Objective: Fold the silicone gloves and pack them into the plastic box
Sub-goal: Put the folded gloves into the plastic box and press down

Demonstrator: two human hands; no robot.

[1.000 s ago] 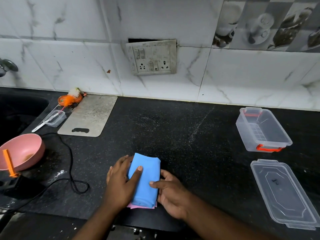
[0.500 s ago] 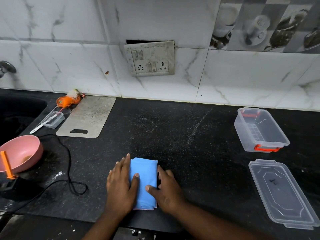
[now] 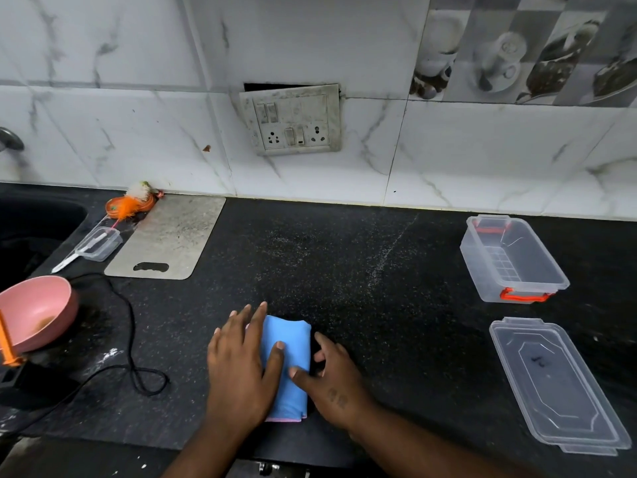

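In the head view, my left hand (image 3: 238, 370) lay flat on the folded blue silicone gloves (image 3: 287, 360) near the front edge of the black counter (image 3: 344, 270), thumb spread across the top layer, fingers open and pressing rather than gripping. My right hand (image 3: 331, 377) sat against the bundle's right side, thumb on the blue surface and fingers loosely apart on the counter; neither hand was closed around anything. A pink layer showed as a thin edge under the blue at the near end, so the stack looked two-deep. The plastic box (image 3: 510, 260), open and seemingly empty, stood well apart to the right, with its lid (image 3: 555, 384) lying just in front of it. From here, I judged the main risk to be spring-back: silicone tends to unfold once pressure comes off, and lifting with open palms could let the layers slide apart. The bundle also looked close to the box's width, so a loose fold might catch on the rim. A black cord (image 3: 134, 343) and pink bowl (image 3: 34, 312) lay to the left, clear of the likely path.
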